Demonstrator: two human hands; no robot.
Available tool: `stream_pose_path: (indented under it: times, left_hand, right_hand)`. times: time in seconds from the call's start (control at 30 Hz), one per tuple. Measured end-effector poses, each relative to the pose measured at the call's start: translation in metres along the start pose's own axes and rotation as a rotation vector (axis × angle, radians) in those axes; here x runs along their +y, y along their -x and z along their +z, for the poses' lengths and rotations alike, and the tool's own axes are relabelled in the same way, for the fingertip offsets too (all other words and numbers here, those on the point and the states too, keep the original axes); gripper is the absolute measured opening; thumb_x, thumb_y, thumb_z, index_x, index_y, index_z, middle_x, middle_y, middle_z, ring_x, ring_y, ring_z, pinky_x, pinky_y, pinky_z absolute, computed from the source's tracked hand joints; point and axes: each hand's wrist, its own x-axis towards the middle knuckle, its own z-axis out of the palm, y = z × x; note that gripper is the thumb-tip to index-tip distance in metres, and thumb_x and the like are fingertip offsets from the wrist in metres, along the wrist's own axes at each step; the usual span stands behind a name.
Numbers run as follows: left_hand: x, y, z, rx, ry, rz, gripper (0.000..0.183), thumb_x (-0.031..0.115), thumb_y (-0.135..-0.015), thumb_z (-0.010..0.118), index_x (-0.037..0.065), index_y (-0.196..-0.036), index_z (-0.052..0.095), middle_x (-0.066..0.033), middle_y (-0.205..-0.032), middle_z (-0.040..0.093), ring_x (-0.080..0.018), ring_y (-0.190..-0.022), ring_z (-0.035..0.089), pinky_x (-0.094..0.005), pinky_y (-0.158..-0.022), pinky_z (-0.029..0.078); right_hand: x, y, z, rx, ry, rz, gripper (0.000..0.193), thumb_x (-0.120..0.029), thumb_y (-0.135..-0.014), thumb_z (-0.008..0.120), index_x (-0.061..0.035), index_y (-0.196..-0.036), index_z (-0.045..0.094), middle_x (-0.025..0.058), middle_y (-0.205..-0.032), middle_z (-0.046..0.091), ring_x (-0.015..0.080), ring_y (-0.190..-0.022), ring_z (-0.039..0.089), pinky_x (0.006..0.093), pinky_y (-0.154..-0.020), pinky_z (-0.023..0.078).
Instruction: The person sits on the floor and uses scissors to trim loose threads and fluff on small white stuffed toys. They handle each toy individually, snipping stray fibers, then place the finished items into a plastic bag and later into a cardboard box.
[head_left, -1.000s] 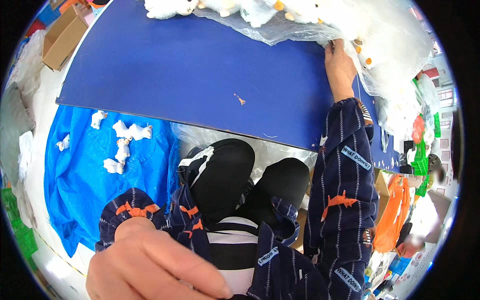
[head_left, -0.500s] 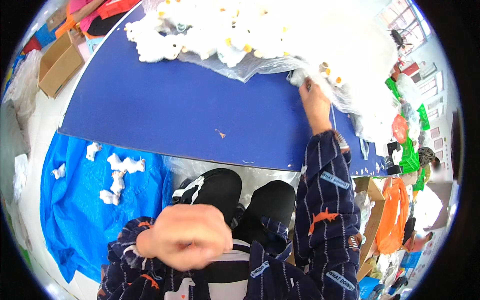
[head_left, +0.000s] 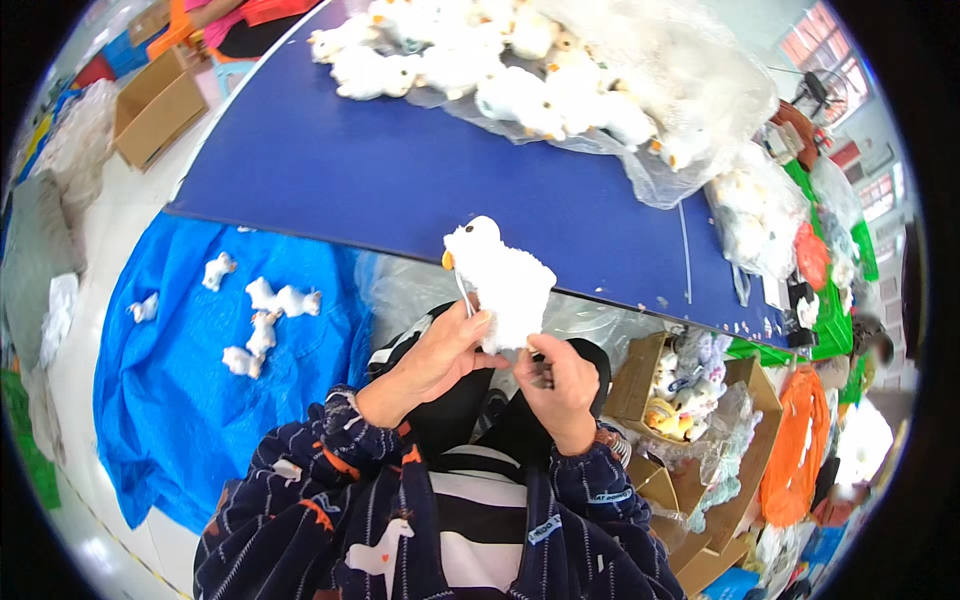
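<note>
A white plush duck (head_left: 505, 285) with an orange beak stands upright above my lap, by the table's near edge, its head turned to the left. My left hand (head_left: 440, 350) grips its lower left side, and a thin white cord hangs down the duck's front beside that thumb. At the lower right of the toy, my right hand (head_left: 562, 388) pinches its bottom edge with bent fingers. Whether those fingers hold anything besides the plush is hidden. More white plush toys (head_left: 455, 70) are heaped on the far side of the table, partly on clear plastic.
The blue table (head_left: 300, 160) curves across in front of me. On a blue tarp (head_left: 180, 400) at the left lie several small white plush toys (head_left: 265, 330). Cardboard boxes (head_left: 755, 410) holding plush toys stand at my right, near an orange bag (head_left: 795, 445). Another cardboard box (head_left: 160, 110) sits far left.
My right hand has come back from the plastic-covered heap to above my lap. My left hand has moved up and right. Both now hold a plush duck, and the view has shifted.
</note>
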Motion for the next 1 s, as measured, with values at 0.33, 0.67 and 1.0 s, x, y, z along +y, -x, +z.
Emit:
stream_pose_path:
  times: [0.33,0.67,1.0]
  left_hand:
    - [0.005,0.038,-0.017,0.166,-0.058,0.129,0.048,0.028,-0.086,0.055,-0.001,-0.122,0.041,-0.011,-0.114,0.053,-0.0202,-0.108,0.052,-0.0349,-0.089,0.044]
    - [-0.01,0.048,-0.023,0.125,-0.474,0.158,0.046,0.018,-0.084,0.053,-0.003,-0.124,0.042,-0.0116,-0.116,0.053,-0.0185,-0.104,0.053,-0.031,-0.088,0.043]
    - [-0.011,0.068,-0.03,0.226,-0.629,0.199,0.031,0.006,-0.081,0.062,-0.001,-0.11,0.054,-0.0064,-0.102,0.061,-0.0115,-0.094,0.057,-0.0261,-0.081,0.047]
  right_hand:
    - [-0.032,0.023,0.013,-0.158,-0.417,0.159,0.04,0.002,-0.067,0.071,-0.0018,-0.104,0.055,0.0039,-0.073,0.061,0.0068,-0.054,0.056,0.0213,-0.047,0.044]
    - [-0.03,0.03,0.014,-0.089,-0.232,0.068,0.029,0.004,-0.068,0.069,-0.0025,-0.092,0.055,0.0084,-0.076,0.06,0.0129,-0.052,0.056,0.0232,-0.046,0.044]
    - [-0.031,0.033,0.007,-0.276,-0.546,0.433,0.015,-0.005,-0.075,0.068,-0.0022,-0.087,0.06,-0.0005,-0.068,0.058,0.001,-0.054,0.043,0.0166,-0.047,0.033]
